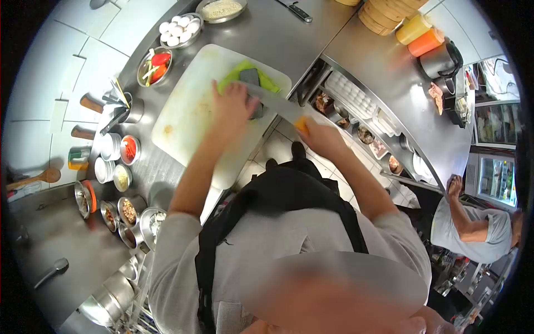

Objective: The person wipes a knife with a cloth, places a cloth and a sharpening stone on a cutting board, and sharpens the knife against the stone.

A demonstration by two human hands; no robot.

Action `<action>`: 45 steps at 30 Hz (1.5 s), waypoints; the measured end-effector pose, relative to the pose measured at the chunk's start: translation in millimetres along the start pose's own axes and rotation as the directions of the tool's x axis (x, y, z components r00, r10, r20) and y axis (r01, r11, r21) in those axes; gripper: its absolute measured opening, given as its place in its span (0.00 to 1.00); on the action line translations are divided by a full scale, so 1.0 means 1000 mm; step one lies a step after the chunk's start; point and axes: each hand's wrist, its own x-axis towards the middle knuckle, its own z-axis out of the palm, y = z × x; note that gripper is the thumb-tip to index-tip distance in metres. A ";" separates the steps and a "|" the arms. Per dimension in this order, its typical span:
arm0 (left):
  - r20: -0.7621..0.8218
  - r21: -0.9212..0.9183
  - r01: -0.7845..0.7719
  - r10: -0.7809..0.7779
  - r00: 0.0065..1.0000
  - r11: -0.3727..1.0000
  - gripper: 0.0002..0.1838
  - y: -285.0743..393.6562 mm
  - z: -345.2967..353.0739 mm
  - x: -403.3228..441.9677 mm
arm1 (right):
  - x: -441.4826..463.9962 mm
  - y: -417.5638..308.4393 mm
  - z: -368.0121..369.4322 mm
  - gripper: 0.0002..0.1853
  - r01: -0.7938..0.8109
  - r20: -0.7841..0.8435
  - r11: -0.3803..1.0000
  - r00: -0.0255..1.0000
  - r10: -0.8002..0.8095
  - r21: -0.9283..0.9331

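A large knife with a yellow handle lies across a dark sharpening stone, which rests on a bright green cloth at the far right part of a white cutting board. My right hand is wrapped round the knife's handle, off the board's right edge. My left hand lies on the blade near its tip, fingers spread and outstretched above the stone. The knife and my left hand hide part of the stone.
Bowls of eggs and peppers stand left of the board. Another knife lies at the back. Small bowls line the left counter. Food trays sit at right, where another person stands beside the counter.
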 end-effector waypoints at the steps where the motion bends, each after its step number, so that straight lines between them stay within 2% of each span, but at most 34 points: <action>1: 0.111 0.004 0.077 -0.077 0.991 0.997 0.31 -0.020 0.003 0.018 | 0.029 -0.003 0.008 0.22 0.033 -0.069 0.999 0.997 -0.032 0.009; 2: 0.219 0.013 0.153 -0.152 0.964 0.988 0.32 -0.039 0.003 0.035 | 0.061 -0.012 0.008 0.22 0.126 -0.121 0.992 0.985 -0.122 0.025; 3: 0.209 0.006 0.155 -0.153 0.966 0.988 0.32 -0.047 -0.008 0.041 | 0.079 -0.017 0.007 0.22 0.218 -0.168 0.975 0.963 -0.210 0.030; 5: 0.392 -0.043 0.215 -0.181 0.902 0.976 0.32 -0.058 -0.033 0.055 | 0.079 -0.016 0.006 0.23 0.207 -0.161 0.978 0.965 -0.206 -0.008; 8: 0.390 0.015 0.135 -0.130 0.911 0.991 0.31 -0.007 -0.035 0.021 | 0.034 0.009 0.008 0.24 0.097 -0.074 0.994 0.992 -0.102 -0.059; 9: 0.374 0.015 0.137 -0.132 0.918 0.991 0.31 0.002 -0.024 0.006 | 0.000 0.015 0.009 0.24 0.074 -0.052 0.997 0.996 -0.076 -0.036; 10: 0.167 0.014 0.060 -0.062 0.984 0.998 0.30 0.009 -0.006 -0.009 | -0.014 0.018 0.004 0.23 0.061 -0.030 0.998 0.998 -0.062 -0.020; 11: -0.026 0.033 -0.018 0.019 0.999 0.999 0.30 0.011 0.000 -0.018 | 0.002 0.013 -0.005 0.23 0.074 -0.030 0.997 0.997 -0.075 -0.022; 12: 0.005 0.031 -0.018 0.018 1.000 0.999 0.30 0.000 0.009 -0.020 | 0.013 0.002 -0.005 0.23 0.052 -0.017 0.998 0.998 -0.052 -0.018; 13: 0.015 -0.003 0.059 -0.059 0.998 0.998 0.30 -0.017 0.016 -0.005 | 0.022 -0.006 -0.002 0.23 0.025 -0.006 1.000 1.000 -0.025 -0.018; 14: -0.008 -0.032 0.138 -0.138 0.990 0.990 0.29 -0.032 0.018 0.022 | 0.050 -0.012 -0.002 0.22 0.092 -0.058 0.995 0.994 -0.094 -0.029; 15: -0.012 -0.037 0.142 -0.143 0.990 0.989 0.29 -0.039 0.004 0.039 | 0.070 -0.014 -0.001 0.22 0.158 -0.103 0.986 0.981 -0.162 -0.046; 17: 0.341 -0.076 0.231 -0.193 0.920 0.970 0.30 -0.049 -0.032 0.053 | 0.068 -0.016 -0.006 0.22 0.149 -0.080 0.987 0.985 -0.153 -0.056; 18: 0.346 -0.076 0.236 -0.196 0.917 0.969 0.30 -0.038 -0.032 0.043 | 0.069 -0.018 -0.008 0.21 0.140 -0.074 0.988 0.987 -0.145 -0.064; 20: 0.336 -0.008 0.135 -0.124 0.934 0.991 0.29 -0.003 -0.033 0.014 | 0.025 0.009 0.007 0.21 0.174 -0.183 0.984 0.967 -0.177 -0.030; 21: 0.323 -0.004 0.131 -0.122 0.938 0.991 0.29 0.006 -0.022 -0.001 | -0.004 0.018 0.008 0.21 0.124 -0.091 0.992 0.988 -0.126 -0.026; 22: 0.114 0.004 0.066 -0.066 0.991 0.998 0.28 0.014 -0.002 -0.015 | -0.019 0.024 0.005 0.21 0.083 0.000 0.996 0.997 -0.083 -0.035; 23: -0.080 0.028 -0.001 0.003 0.997 1.000 0.27 0.017 0.001 -0.022 | -0.018 0.023 0.006 0.22 0.109 -0.013 0.994 0.994 -0.109 0.000; 24: -0.044 0.020 -0.007 0.008 0.999 1.000 0.27 0.010 0.007 -0.026 | -0.012 0.017 0.014 0.22 0.097 0.014 0.995 0.995 -0.097 0.021; 26: 0.041 -0.079 0.120 -0.117 0.992 0.990 0.28 -0.023 0.000 0.019 | 0.047 0.003 0.011 0.22 0.122 -0.114 0.992 0.986 -0.123 -0.018; 28: 0.211 -0.048 0.207 -0.192 0.958 0.977 0.30 -0.048 -0.003 0.050 | 0.087 -0.003 0.010 0.22 0.245 -0.209 0.968 0.946 -0.250 -0.050; 29: 0.216 -0.057 0.196 -0.180 0.960 0.979 0.30 -0.040 -0.010 0.048 | 0.077 0.000 0.009 0.22 0.230 -0.208 0.972 0.949 -0.235 -0.049; 31: 0.356 0.022 0.203 -0.197 0.914 0.979 0.30 -0.027 -0.024 0.039 | 0.062 0.000 0.005 0.22 0.171 -0.126 0.983 0.976 -0.179 -0.070; 32: 0.358 0.021 0.187 -0.182 0.916 0.982 0.30 -0.014 -0.018 0.017 | 0.037 0.002 0.004 0.22 0.158 -0.132 0.985 0.977 -0.165 -0.062; 33: 0.151 0.011 0.096 -0.097 0.984 0.995 0.30 0.004 -0.005 -0.015 | -0.002 0.006 0.004 0.22 0.116 -0.089 0.993 0.989 -0.119 -0.039; 34: -0.075 0.018 0.014 -0.013 0.997 1.000 0.29 0.013 -0.001 -0.022 | -0.017 0.010 -0.003 0.22 0.080 -0.050 0.996 0.995 -0.081 -0.028; 37: -0.091 0.014 0.044 -0.043 0.995 0.999 0.30 -0.006 0.015 -0.008 | 0.012 -0.003 -0.003 0.22 0.029 -0.020 0.999 0.999 -0.029 -0.036; 38: 0.130 -0.045 0.097 -0.091 0.987 0.994 0.30 -0.019 0.000 0.014 | 0.042 0.005 0.008 0.21 0.157 -0.116 0.987 0.980 -0.159 -0.029; 39: 0.337 -0.090 0.171 -0.132 0.932 0.981 0.30 -0.033 -0.021 0.040 | 0.065 0.009 0.008 0.21 0.157 -0.108 0.984 0.980 -0.165 -0.081; 41: 0.365 -0.099 0.172 -0.125 0.923 0.980 0.30 -0.041 -0.034 0.056 | 0.061 0.002 -0.003 0.21 0.158 -0.117 0.986 0.979 -0.164 -0.057; 43: 0.410 -0.111 0.185 -0.125 0.903 0.976 0.30 -0.030 -0.034 0.030 | 0.043 -0.001 -0.002 0.21 0.106 -0.106 0.992 0.988 -0.112 -0.062; 44: 0.060 -0.087 0.159 -0.154 0.986 0.983 0.30 -0.016 -0.042 0.009 | 0.031 0.005 -0.002 0.21 0.133 -0.087 0.989 0.986 -0.139 -0.068; 45: -0.293 -0.035 0.131 -0.136 0.946 0.991 0.30 -0.011 -0.051 -0.013 | 0.018 0.009 0.001 0.21 0.103 -0.097 0.992 0.989 -0.110 -0.072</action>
